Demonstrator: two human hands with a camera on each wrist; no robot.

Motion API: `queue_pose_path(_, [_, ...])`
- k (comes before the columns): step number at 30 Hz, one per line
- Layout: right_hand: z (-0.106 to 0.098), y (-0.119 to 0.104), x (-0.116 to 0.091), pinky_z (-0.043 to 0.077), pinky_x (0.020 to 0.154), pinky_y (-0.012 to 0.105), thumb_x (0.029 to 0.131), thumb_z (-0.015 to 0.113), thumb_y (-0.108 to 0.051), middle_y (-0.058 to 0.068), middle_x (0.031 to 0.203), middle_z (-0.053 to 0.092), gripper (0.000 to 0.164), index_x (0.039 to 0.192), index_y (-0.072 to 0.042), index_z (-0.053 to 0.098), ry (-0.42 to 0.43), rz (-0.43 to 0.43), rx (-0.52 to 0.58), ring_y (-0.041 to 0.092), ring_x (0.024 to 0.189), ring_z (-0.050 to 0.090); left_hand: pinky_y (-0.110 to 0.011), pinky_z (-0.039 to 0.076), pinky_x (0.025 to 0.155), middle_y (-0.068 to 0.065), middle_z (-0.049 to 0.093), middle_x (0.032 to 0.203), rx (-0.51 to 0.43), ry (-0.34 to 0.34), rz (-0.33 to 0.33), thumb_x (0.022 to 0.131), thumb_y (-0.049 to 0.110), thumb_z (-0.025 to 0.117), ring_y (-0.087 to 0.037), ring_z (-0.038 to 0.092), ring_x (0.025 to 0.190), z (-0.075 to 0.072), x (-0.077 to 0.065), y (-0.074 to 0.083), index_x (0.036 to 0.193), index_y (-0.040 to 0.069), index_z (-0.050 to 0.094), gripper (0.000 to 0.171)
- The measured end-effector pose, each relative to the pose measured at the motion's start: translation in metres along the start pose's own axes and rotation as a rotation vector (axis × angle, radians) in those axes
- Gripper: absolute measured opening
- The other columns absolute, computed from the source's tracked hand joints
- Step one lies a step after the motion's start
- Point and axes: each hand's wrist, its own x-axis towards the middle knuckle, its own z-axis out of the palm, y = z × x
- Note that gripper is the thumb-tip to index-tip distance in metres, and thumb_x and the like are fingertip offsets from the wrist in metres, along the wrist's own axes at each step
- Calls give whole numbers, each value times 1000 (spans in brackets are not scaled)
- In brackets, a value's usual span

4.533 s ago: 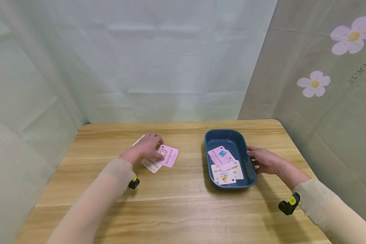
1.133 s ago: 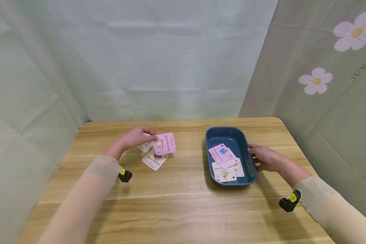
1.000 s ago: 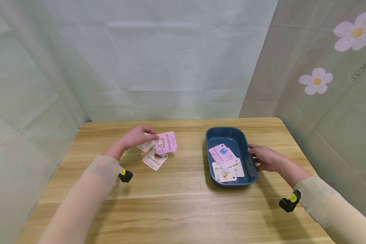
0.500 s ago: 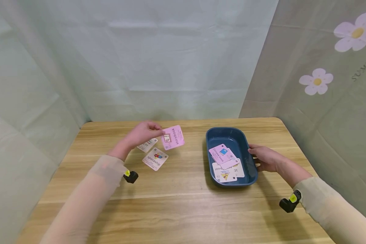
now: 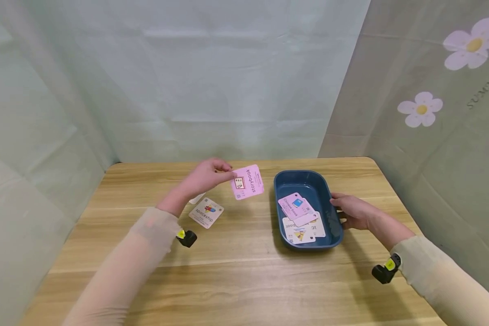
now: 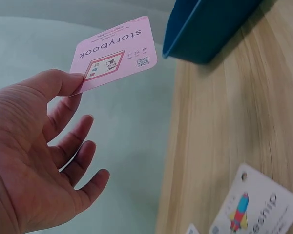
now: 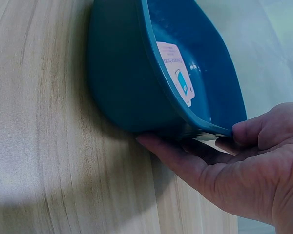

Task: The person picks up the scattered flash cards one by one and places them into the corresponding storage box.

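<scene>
My left hand [image 5: 205, 175] pinches a pink "storybook" flashcard [image 5: 248, 182] by its corner between thumb and index finger, raised above the table. In the left wrist view the other fingers [image 6: 78, 161] are loosely bent. A white "spaceship" flashcard [image 5: 207, 213] lies on the table below that hand, with another white card [image 5: 197, 199] mostly hidden behind the wrist. My right hand [image 5: 352, 212] holds the right side of a blue plastic bin [image 5: 281, 235], digits at its rim and outer wall. Inside lie a pink "Chinese book" card [image 5: 295, 206] and several overlapping cards, including white ones [image 5: 299, 232].
The wooden table [image 5: 228, 280] ends at a pale fabric curtain [image 5: 220, 90] behind. A curtain printed with flowers [image 5: 421, 109] stands at the right. Black wrist cameras [image 5: 187, 238] sit on both sleeves.
The left hand has lifted the storybook card off the other cards and moved it right, towards the bin, uncovering the spaceship card. The right hand and bin stay put.
</scene>
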Motion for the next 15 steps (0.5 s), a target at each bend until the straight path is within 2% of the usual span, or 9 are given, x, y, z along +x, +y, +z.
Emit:
queue_pose_path(8, [0,5,0,35,106,70,113,26,-18,30,162,12,58,163,-6,0,2,-9,13,50,142,24,-51,43,102,-5,61,131,-4,-17,39,93,38,74,-28,52,126,16,6,16,98,15,76,24])
queue_pose_path(15, [0,6,-2,36,105,70,113,26,-18,30,162,11,58,163,-6,-1,-2,-19,7,51,142,23,-49,45,101,-4,62,131,21,-42,58,93,40,74,-26,52,127,26,9,32,98,15,75,25])
